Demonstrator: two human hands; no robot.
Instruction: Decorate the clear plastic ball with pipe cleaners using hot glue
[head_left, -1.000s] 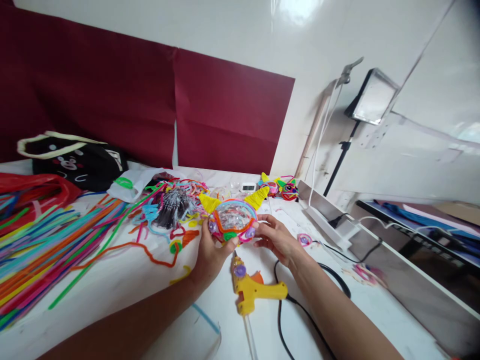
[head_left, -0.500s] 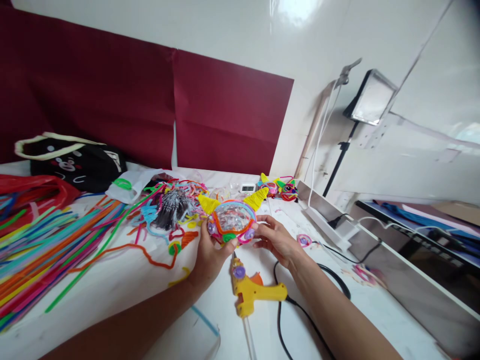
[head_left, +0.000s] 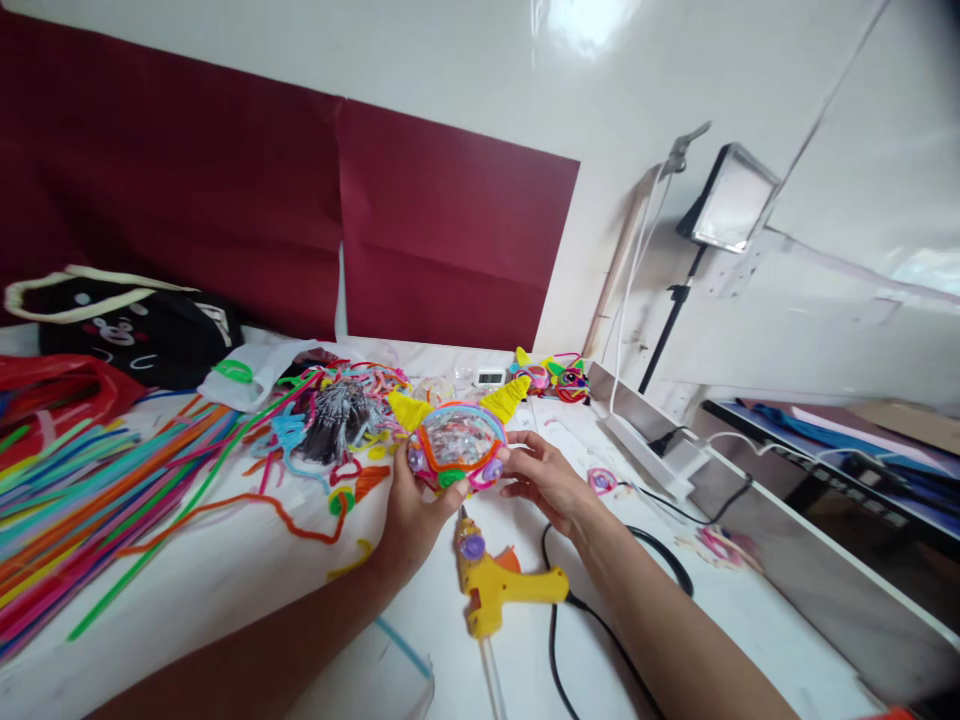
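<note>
A pipe-cleaner animal-head craft (head_left: 457,440) with two yellow horns, a clear domed middle, an orange edge and purple and green coils is held upright above the table. My left hand (head_left: 416,520) grips its lower left, thumb across the front near the green coil. On the other side my right hand (head_left: 544,480) pinches the lower right edge by a purple coil; its lower fingers are partly hidden. Just below the craft lies a yellow glue gun (head_left: 499,590), nozzle pointing away, with a purple coil (head_left: 472,547) on it and a clear glue stick (head_left: 492,675) in its back.
Many coloured pipe cleaners (head_left: 112,510) spread over the left, beside a dark tinsel bundle (head_left: 337,420) and a black bag (head_left: 135,335). Behind are a small digital timer (head_left: 491,377) and similar crafts (head_left: 559,380). A black cable (head_left: 667,550) loops under my right arm, near a power strip (head_left: 649,460).
The whole view has shifted slightly, so everything sits a little further left. Both hands keep their hold on the craft, which stays in nearly the same pose.
</note>
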